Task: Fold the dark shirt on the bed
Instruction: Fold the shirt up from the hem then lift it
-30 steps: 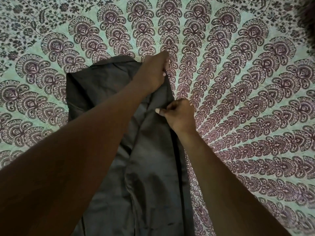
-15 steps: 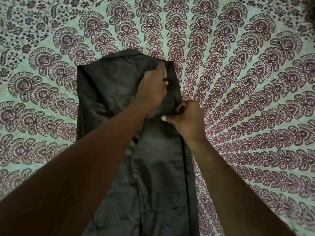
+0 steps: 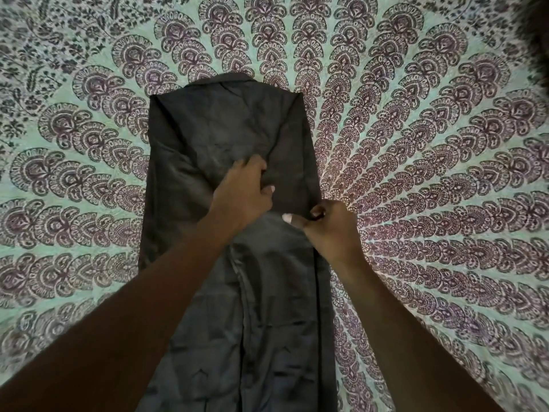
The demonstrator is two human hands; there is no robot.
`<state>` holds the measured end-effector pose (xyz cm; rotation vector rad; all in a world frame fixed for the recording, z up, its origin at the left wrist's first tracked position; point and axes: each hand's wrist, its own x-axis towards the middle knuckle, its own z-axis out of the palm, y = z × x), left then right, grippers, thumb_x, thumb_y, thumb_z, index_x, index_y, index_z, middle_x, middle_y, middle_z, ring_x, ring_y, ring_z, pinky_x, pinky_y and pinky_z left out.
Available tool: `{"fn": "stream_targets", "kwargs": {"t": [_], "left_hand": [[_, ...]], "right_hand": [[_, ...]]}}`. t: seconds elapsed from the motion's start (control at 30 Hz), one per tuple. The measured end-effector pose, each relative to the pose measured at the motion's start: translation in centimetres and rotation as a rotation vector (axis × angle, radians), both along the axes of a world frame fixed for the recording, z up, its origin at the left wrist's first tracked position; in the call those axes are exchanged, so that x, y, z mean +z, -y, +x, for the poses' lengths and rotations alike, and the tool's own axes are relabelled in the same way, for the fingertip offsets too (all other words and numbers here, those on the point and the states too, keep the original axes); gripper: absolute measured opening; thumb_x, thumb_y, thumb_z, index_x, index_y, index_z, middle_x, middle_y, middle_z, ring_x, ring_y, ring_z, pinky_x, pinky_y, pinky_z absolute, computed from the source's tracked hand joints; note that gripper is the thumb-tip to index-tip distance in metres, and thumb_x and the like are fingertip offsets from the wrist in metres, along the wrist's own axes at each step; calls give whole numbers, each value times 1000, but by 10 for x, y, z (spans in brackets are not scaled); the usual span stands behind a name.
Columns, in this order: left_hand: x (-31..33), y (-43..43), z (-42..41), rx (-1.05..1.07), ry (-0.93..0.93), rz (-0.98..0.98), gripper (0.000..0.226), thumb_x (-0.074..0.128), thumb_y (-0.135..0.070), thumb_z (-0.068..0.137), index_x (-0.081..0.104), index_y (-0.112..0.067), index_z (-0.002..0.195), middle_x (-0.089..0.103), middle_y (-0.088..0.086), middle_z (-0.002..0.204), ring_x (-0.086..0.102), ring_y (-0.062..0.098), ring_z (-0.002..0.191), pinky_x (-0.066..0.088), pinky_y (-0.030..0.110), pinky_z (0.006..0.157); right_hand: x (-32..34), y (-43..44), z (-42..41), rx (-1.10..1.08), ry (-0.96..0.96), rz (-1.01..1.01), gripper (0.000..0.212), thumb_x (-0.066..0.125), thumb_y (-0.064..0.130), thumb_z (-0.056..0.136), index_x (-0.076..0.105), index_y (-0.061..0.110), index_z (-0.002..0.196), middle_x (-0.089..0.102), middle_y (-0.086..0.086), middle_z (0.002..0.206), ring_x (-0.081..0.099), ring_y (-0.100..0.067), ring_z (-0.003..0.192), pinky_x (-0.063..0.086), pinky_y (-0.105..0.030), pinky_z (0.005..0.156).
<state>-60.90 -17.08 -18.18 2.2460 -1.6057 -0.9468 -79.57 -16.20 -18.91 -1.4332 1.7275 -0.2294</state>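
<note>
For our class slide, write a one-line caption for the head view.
Left hand and right hand grip the dark shirt on the patterned bedspread.

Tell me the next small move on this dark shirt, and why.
Probably the left hand should lay its bunched cloth down flat and smooth it: creases fan out from its grip midway up the dark shirt, while the right hand pinches the right edge, steadying it.

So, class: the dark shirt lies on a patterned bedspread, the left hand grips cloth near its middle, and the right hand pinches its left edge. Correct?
Not quite. In the head view the right hand pinches the right edge of the dark shirt, not the left. The rest stands: the left hand grips cloth near the middle, and the shirt lies on the patterned bedspread.
</note>
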Motion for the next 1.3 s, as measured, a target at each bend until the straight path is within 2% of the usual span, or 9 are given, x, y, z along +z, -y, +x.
{"fn": "stream_targets", "kwargs": {"t": [0.2, 0.33, 0.43, 0.6, 0.7, 0.83, 0.93, 1.1, 1.3], "left_hand": [[8, -51, 1, 204, -44, 233, 62, 83, -41, 76, 55, -21, 128, 63, 15, 126, 63, 35, 117, 52, 44, 104], [14, -60, -2, 173, 60, 133, 50, 81, -36, 82, 54, -23, 121, 64, 11, 118, 64, 34, 112, 55, 47, 96], [12, -72, -10, 151, 86, 97, 49, 74, -37, 89, 47, -23, 127, 64, 11, 120, 63, 36, 113, 54, 51, 94], [4, -102, -11, 262, 12, 47, 50, 69, -22, 91, 40, -27, 131, 63, 18, 118, 64, 41, 107, 54, 50, 95], [6, -119, -9, 319, -83, -6, 49, 61, -9, 94, 42, -19, 137, 64, 19, 117, 64, 38, 108, 50, 32, 93], [19, -157, -23, 415, -145, -64, 59, 73, -11, 88, 41, -9, 136, 65, 17, 112, 64, 33, 105, 37, 21, 79], [21, -196, -41, 456, -225, -19, 64, 75, -14, 88, 35, -12, 139, 67, 13, 105, 62, 25, 99, 39, 23, 80], [8, -233, -52, 402, -278, -20, 47, 66, -10, 92, 39, -21, 128, 59, 0, 84, 61, 28, 94, 48, 32, 83], [2, -258, -46, 288, -214, 30, 5, 66, -30, 89, 62, -28, 91, 70, 4, 93, 68, 26, 94, 58, 37, 83]], "right_hand": [[-1, -38, -17, 154, 22, 124, 45, 96, 38, 62, 58, 18, 76, 66, 6, 77, 65, -12, 74, 39, -16, 50], [-9, -54, -21, 126, 73, 208, 29, 91, 31, 72, 67, 16, 80, 74, 1, 84, 73, -22, 83, 63, -46, 71], [-6, -69, -23, 123, 112, 258, 25, 91, 29, 74, 67, 26, 79, 74, 8, 91, 73, -17, 89, 64, -45, 77], [-1, -103, -32, 214, 48, 219, 48, 93, 27, 64, 77, 20, 109, 79, 2, 105, 73, -18, 100, 57, -32, 82], [8, -119, -36, 215, 17, 197, 37, 86, 28, 74, 76, 20, 108, 78, 1, 103, 71, -22, 101, 48, -26, 76], [16, -137, -43, 139, 33, 220, 29, 88, 30, 77, 70, 17, 96, 70, 5, 86, 67, -20, 90, 47, -25, 68], [16, -159, -48, 116, 27, 207, 50, 90, 27, 73, 61, 19, 113, 71, 2, 102, 68, -24, 99, 52, -30, 81], [12, -203, -50, 94, 113, 162, 97, 89, 9, 72, 33, 24, 150, 62, 9, 113, 61, -16, 103, 44, -16, 82], [-4, -250, -58, -31, 163, 149, 110, 90, 28, 69, 23, 41, 155, 61, 12, 134, 63, -17, 121, 53, -38, 104]]}}
